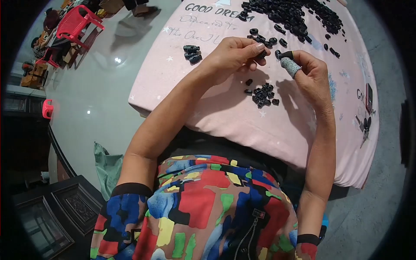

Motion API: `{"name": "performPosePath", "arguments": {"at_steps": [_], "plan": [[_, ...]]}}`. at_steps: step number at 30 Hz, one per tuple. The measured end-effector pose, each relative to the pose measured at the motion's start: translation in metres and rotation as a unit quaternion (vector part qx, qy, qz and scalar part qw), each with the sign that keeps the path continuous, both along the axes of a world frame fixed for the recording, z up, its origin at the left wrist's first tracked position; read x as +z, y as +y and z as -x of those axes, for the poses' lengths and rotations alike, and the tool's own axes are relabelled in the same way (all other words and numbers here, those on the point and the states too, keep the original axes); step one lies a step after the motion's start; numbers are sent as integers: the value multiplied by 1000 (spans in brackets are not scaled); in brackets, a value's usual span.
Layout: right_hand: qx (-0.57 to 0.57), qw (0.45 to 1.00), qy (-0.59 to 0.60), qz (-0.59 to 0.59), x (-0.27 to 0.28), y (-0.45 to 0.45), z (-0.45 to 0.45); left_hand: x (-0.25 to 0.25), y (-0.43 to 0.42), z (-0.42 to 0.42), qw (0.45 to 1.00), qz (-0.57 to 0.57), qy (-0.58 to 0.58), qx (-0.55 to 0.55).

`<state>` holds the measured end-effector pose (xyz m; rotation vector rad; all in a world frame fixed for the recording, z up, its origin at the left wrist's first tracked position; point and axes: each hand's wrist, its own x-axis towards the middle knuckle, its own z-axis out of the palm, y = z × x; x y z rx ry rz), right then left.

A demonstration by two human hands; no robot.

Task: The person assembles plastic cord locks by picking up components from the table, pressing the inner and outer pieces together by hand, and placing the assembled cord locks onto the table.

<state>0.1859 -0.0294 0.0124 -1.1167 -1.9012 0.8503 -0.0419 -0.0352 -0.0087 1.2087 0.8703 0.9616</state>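
Over the pink cloth on the table (208,117), my left hand (238,54) pinches a small black part (261,54) between thumb and fingers. To its right, my right hand (305,71) has another black part (278,53) at its fingertips. Grey wrapping covers the right thumb and something black covers a fingertip. The two hands are a little apart. Just below them lies a small pile of black pieces (263,95), with a couple of loose ones beside it. Several joined black parts (192,54) rest left of my left hand.
A large heap of black parts (294,17) spreads across the table's far side. Scissors (366,130) and a dark red-edged object (369,98) lie near the right edge. On the floor at left are a red chair (78,24) and a green bag (108,167). A person's foot (145,10) shows at the top.
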Motion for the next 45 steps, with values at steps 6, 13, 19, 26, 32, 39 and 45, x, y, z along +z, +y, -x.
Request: {"name": "performPosePath", "arguments": {"at_steps": [6,13,19,26,32,39,45], "plan": [[-10,1000,12,-23,-1,1,1,-1,-5,0,997,24,-60,-42],[-6,998,54,-36,-2,0,2,-1,-4,-1,997,-3,-52,-53],[8,995,38,-90,0,-4,7,2,-6,-2,998,-6,-42,-49],[32,991,12,-130,3,-6,9,2,-6,-3,997,10,-56,-45],[19,993,40,-110,-1,-4,9,5,-8,7,994,31,-95,-39],[57,987,-131,-73,-4,-23,36,-3,-21,31,994,37,-101,2],[67,965,-226,-112,-3,-30,52,-6,-24,27,995,37,-89,25]]}}
